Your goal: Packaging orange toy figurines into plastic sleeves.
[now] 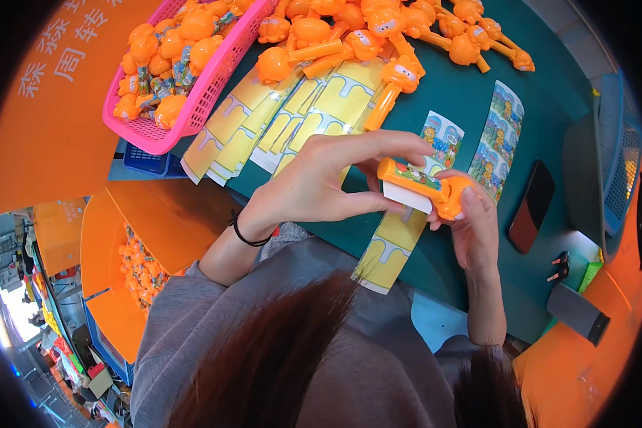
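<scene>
My right hand (474,221) grips an orange plastic cartoon-animal toy (451,200) by its rounded head, and the toy's handle points left. Around the handle lies a printed sticker (415,176), with a white flap (407,197) standing off its lower side. My left hand (328,175) is spread around the handle end, thumb below near the flap and index finger above; the other fingers are partly hidden behind it. Under the hands, a sticker strip (390,246) shows yellow backing at its near end and printed pictures at its far end.
Several similar orange toys (385,25) lie across the green table (435,78). A pink basket (200,107) of stickered toys stands far left, beside yellow-backed sticker sheets (335,100). On the right are another printed strip (498,143), a phone (532,207), and a grey box-shaped object (578,314).
</scene>
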### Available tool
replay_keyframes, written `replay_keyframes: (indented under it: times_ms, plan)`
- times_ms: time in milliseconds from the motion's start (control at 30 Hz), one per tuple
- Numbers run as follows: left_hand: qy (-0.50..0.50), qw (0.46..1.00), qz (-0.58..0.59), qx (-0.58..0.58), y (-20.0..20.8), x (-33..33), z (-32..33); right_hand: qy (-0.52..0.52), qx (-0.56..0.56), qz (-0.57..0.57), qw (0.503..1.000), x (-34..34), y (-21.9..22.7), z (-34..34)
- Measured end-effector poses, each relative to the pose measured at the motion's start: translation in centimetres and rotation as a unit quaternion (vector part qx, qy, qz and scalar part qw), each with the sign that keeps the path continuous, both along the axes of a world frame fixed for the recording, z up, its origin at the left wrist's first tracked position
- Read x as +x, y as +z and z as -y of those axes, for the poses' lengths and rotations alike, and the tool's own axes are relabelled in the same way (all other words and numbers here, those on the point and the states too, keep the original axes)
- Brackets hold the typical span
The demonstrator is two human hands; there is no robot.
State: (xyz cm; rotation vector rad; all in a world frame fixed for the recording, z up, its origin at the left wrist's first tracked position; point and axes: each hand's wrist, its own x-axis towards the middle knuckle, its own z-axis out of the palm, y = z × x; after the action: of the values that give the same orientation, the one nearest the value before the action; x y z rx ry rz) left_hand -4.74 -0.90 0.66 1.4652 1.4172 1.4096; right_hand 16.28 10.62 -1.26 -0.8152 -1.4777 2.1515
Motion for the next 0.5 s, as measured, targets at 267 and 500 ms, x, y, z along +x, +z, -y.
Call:
replay_keyframes:
  times_ms: [267,500]
  plan:
    - [-0.032,0.996,-0.084,0.03,-0.3,0.8,-0.4,0.011,0.037,0.008,0.999,0.4,0.2,0.4]
    - [-0.037,0.967,0.141,-0.207,-0.4,0.8,-0.8,-0.01,0.182,0.048,0.982,0.2,0.3,0.0]
